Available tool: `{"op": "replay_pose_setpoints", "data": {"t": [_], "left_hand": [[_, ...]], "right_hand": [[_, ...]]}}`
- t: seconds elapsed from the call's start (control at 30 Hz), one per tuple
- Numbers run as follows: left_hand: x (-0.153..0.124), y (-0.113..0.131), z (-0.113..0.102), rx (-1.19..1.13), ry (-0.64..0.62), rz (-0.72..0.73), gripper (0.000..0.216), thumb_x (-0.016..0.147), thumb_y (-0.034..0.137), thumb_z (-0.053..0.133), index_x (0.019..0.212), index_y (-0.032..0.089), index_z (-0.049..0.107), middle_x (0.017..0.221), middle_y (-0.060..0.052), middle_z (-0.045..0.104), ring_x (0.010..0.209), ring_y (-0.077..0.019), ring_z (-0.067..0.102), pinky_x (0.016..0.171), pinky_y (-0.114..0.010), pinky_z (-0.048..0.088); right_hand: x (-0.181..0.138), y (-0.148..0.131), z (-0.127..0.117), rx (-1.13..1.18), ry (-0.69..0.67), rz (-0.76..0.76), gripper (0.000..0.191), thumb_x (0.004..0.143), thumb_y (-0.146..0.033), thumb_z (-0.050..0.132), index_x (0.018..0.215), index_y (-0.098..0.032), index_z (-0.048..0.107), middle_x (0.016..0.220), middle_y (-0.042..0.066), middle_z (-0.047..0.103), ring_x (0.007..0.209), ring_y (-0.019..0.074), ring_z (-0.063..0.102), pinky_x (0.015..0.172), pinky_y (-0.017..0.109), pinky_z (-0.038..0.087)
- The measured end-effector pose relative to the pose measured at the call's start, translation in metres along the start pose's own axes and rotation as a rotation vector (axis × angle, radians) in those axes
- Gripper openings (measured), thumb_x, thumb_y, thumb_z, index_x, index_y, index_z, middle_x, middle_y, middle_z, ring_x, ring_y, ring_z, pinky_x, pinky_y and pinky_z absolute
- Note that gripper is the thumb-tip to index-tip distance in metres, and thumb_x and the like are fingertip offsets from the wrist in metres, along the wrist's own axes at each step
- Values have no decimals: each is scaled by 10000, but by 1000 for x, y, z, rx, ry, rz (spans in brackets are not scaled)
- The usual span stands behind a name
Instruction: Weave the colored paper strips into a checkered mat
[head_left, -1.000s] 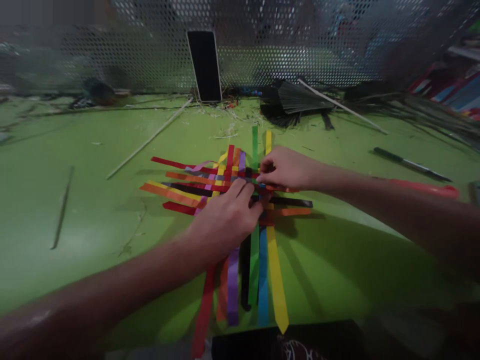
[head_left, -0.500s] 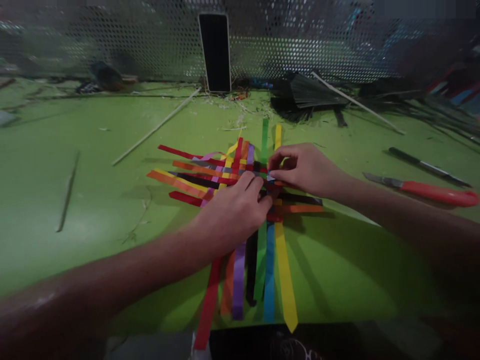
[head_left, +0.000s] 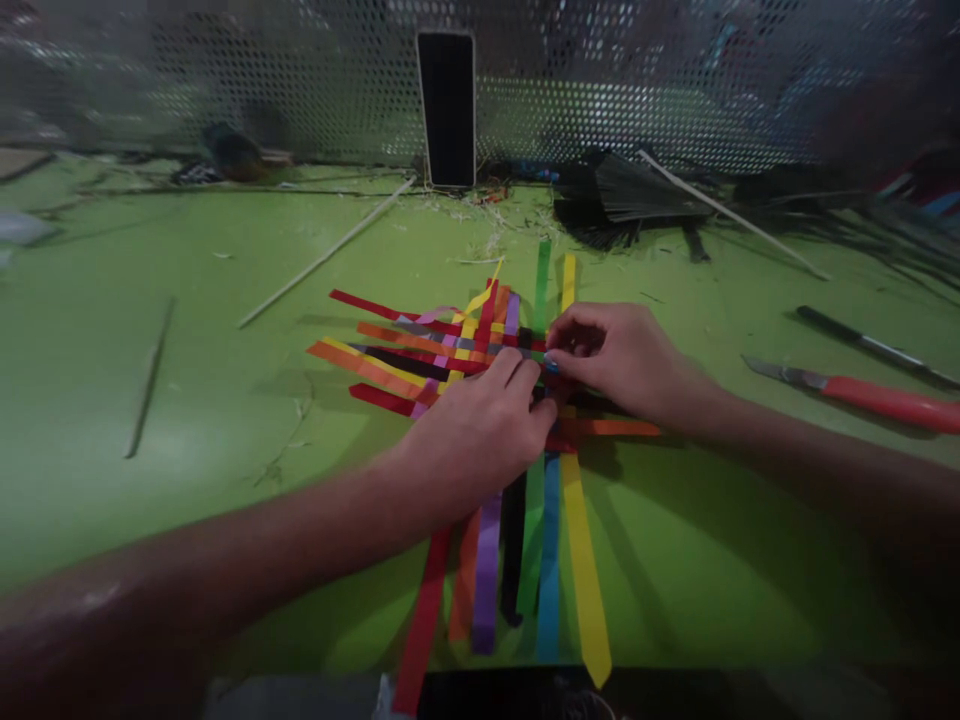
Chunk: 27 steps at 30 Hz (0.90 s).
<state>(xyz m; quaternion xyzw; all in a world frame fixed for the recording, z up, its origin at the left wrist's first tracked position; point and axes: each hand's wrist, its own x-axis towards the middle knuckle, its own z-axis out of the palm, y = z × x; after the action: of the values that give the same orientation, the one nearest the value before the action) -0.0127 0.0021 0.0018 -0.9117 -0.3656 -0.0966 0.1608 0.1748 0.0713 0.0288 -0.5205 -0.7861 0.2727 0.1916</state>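
Note:
A weave of coloured paper strips (head_left: 450, 350) lies on the green table (head_left: 187, 420): red, orange, purple, black, green, blue and yellow strips run toward me, and others cross them sideways. My left hand (head_left: 480, 435) lies on the middle of the weave, fingers curled and fingertips pressing the strips down. Just right of it, my right hand (head_left: 622, 360) pinches a strip end at the crossing, fingers bent together. The two hands' fingertips almost touch.
A dark phone (head_left: 448, 108) leans upright against the perforated metal wall (head_left: 637, 80) at the back. A red-handled knife (head_left: 862, 393) and a dark pen (head_left: 870, 345) lie at the right. Black strips (head_left: 637, 200) and thin sticks (head_left: 330, 252) are scattered behind.
The view has shifted a little, so the weave sits further right. My right hand has lowered onto the strips and closed its pinch; my left hand keeps pressing the weave.

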Motion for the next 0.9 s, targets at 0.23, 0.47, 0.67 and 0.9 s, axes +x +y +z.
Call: {"op": "replay_pose_setpoints", "data": {"t": [0.23, 0.47, 0.67, 0.9], "left_hand": [[-1, -1, 0, 7, -1, 9, 226, 1018, 100, 516, 1079, 110, 734, 1051, -181, 677, 1000, -309, 648, 614, -309, 538], [0, -1, -2, -4, 2, 5, 206, 978, 77, 542, 1025, 120, 739, 956, -148, 654, 961, -309, 647, 588, -304, 527], [0, -1, -1, 7, 14, 5, 180, 999, 110, 553, 1001, 116, 732, 986, -163, 673, 977, -314, 657, 581, -302, 542], [0, 0, -1, -7, -30, 5, 232, 1007, 85, 524, 1101, 103, 734, 1117, -211, 690, 1044, -341, 665, 638, -341, 587]], "right_hand": [[4, 5, -6, 15, -37, -16, 38, 843, -205, 726, 879, -199, 719, 845, 39, 739, 786, 204, 663, 732, 327, 498], [0, 3, -5, -191, -32, -181, 85, 877, -176, 656, 938, -189, 713, 865, 46, 719, 747, 185, 617, 702, 314, 446], [2, 4, -4, -35, -48, -89, 78, 851, -192, 694, 924, -176, 717, 834, 36, 727, 727, 176, 626, 697, 312, 474], [12, -2, -8, 83, -88, 65, 106, 779, -98, 724, 790, -203, 729, 817, 33, 770, 758, 193, 695, 738, 323, 546]]}}
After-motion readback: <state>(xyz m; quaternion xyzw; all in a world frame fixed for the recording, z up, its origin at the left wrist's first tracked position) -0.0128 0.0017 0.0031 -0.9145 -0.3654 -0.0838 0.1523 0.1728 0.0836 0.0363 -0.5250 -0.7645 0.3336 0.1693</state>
